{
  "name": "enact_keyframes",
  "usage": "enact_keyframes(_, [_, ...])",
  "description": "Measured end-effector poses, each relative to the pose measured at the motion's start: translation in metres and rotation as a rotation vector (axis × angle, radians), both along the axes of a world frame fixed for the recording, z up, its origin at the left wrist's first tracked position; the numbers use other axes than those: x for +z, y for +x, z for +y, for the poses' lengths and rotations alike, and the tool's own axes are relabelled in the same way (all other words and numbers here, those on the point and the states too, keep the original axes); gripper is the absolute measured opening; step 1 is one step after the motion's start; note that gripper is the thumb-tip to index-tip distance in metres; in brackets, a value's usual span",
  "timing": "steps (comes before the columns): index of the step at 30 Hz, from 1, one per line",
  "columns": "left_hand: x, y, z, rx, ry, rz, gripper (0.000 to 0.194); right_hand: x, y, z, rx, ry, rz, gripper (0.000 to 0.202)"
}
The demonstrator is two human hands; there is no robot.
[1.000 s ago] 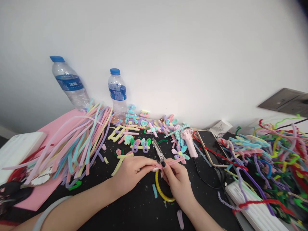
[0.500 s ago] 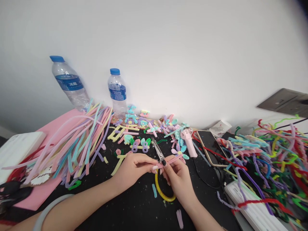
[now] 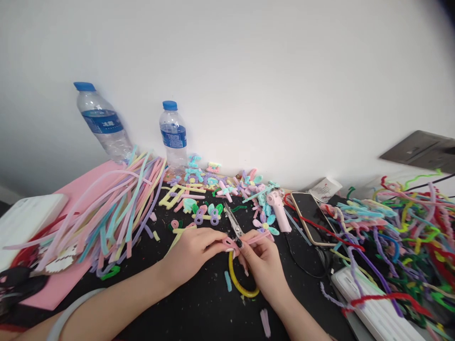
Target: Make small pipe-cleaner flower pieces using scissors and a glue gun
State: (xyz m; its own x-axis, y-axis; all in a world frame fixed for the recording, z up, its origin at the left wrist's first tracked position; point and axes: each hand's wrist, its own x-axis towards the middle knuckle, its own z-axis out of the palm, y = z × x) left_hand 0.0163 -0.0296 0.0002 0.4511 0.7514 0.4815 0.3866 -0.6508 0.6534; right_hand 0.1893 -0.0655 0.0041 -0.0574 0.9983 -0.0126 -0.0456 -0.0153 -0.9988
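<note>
From where I stood, the person's left hand (image 3: pixel 194 248) had its thumb and fingertips pinched on one end of a pink pipe cleaner (image 3: pixel 253 239), which was bent into a small loop there. The right hand (image 3: pixel 263 265) had its fingers closed on the same strip, its free end poking out past the knuckles. This strip was over the middle of the black tabletop (image 3: pixel 192 303), with yellow-handled scissors (image 3: pixel 237 230) just below it, blades pointing to the far edge; I couldn't tell whether the right hand touched them.

Beyond the hands lay a pastel flower (image 3: pixel 265 224) and a pink gun-shaped tool (image 3: pixel 280 211). Two blue-capped bottles, a left one (image 3: pixel 103 121) and a right one (image 3: pixel 174 135), stood near the far edge by the wall. A pastel pipe-cleaner bundle (image 3: pixel 113 208) covered part of a pink sheet (image 3: pixel 66 286) toward the left edge; a smartphone (image 3: pixel 313 218) and a bright pipe-cleaner tangle (image 3: pixel 408 237) lay toward the right edge.
</note>
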Motion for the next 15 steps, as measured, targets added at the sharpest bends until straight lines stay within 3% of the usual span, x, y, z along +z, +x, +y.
enact_keyframes(15, [-0.002,-0.0032,0.0009,-0.121,0.178,0.064,0.019,-0.0031,0.0023,-0.0004,0.025,-0.005,0.026,0.026])
